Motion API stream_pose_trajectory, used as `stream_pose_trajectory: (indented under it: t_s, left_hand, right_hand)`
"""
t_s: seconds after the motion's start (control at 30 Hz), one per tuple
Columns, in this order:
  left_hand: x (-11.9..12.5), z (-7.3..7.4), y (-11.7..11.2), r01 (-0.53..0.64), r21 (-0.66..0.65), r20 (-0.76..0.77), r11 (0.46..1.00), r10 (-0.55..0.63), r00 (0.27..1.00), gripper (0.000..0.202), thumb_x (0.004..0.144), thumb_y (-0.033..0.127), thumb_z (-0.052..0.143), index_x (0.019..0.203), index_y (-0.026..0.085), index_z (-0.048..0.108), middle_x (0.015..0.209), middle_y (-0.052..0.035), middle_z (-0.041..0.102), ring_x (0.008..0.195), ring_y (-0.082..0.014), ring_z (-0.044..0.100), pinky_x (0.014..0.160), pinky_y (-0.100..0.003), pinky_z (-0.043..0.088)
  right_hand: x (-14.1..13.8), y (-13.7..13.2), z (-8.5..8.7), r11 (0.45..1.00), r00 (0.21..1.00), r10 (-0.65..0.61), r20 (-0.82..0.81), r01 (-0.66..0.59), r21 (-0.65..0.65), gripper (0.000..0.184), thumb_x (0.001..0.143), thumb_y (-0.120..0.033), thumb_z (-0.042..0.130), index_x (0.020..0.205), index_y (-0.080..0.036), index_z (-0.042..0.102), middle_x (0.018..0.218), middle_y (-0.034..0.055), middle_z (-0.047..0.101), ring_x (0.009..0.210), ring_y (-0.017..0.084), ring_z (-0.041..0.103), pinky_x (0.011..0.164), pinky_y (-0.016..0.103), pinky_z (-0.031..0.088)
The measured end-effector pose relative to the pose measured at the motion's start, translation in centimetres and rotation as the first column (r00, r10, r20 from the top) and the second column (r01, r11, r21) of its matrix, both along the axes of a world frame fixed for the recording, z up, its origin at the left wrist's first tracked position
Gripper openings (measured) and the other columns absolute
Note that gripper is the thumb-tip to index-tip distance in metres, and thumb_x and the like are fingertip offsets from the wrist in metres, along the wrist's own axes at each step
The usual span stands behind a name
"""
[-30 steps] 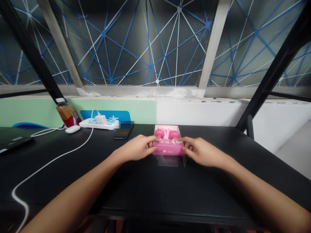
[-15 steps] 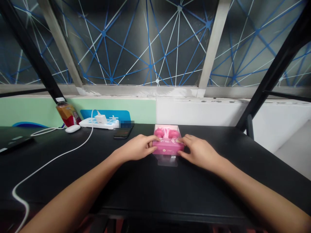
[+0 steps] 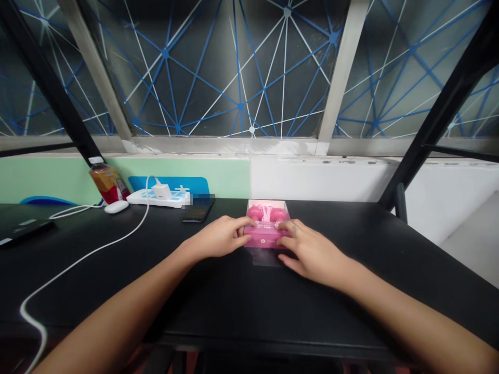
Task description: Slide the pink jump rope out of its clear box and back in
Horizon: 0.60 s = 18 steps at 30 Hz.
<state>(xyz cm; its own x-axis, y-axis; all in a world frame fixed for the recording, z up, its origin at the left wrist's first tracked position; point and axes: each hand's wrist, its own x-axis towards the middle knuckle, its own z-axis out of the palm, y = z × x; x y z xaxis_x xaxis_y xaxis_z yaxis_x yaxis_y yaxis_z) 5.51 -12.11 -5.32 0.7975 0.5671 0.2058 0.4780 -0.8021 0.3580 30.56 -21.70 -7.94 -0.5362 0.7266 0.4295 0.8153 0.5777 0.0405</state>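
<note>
A pink box point(image 3: 262, 241) lies open on the black desk, with pink earphones point(image 3: 265, 212) visible in its tray. A clear plastic flap point(image 3: 265, 258) sticks out from its near side. My left hand point(image 3: 220, 237) grips the box's left end, fingertips on its front corner. My right hand point(image 3: 312, 253) lies across the front right of the box, fingers on its face and thumb low by the flap. That hand hides the box's right corner.
The black desk point(image 3: 97, 291) carries a white power strip point(image 3: 154, 198), a white mouse point(image 3: 116, 206), a dark phone point(image 3: 197, 213), a drink bottle point(image 3: 105, 181) and a dark laptop point(image 3: 23, 229). A white cable point(image 3: 89, 250) curves across the desk. Black metal posts stand at both sides.
My right hand has slid left, from the box's right end onto its front face. My left hand and the box have hardly moved.
</note>
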Motion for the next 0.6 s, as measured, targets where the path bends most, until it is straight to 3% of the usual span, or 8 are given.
stream_pose_trajectory:
  t_s: [0.1,0.37,0.6]
  left_hand:
    - [0.09,-0.07,0.02,-0.001,0.007,-0.003,1.000,0.001,1.000,0.028,0.091,0.026,0.055,0.119,0.023,0.060,0.067,0.0041,0.056,0.058,-0.0114,0.053,0.059,-0.022,0.038]
    - [0.09,-0.22,0.00,-0.004,0.013,0.003,1.000,0.004,1.000,0.030,0.091,0.028,0.055,0.119,0.023,0.061,0.066,0.0034,0.056,0.058,-0.0117,0.053,0.058,-0.022,0.038]
    - [0.19,-0.19,0.15,-0.002,0.008,-0.006,1.000,0.002,1.000,0.029,0.091,0.029,0.054,0.119,0.022,0.061,0.066,0.0031,0.057,0.058,-0.0119,0.053,0.058,-0.022,0.038]
  right_hand:
    - [0.16,-0.10,-0.05,1.000,1.000,0.008,0.006,-0.008,-0.007,0.035,0.081,-0.039,0.069,0.109,-0.017,0.067,0.125,0.0153,0.054,0.116,0.031,0.050,0.098,0.047,0.048]
    - [0.33,-0.14,-0.02,1.000,1.000,-0.001,0.028,0.002,-0.027,0.040,0.078,-0.040,0.072,0.111,-0.017,0.068,0.127,0.0154,0.054,0.116,0.032,0.051,0.096,0.046,0.049]
    - [0.28,-0.30,0.61,1.000,1.000,0.005,-0.006,-0.005,-0.009,0.022,0.086,-0.033,0.061,0.099,-0.017,0.066,0.116,0.0138,0.060,0.109,0.029,0.056,0.089,0.042,0.051]
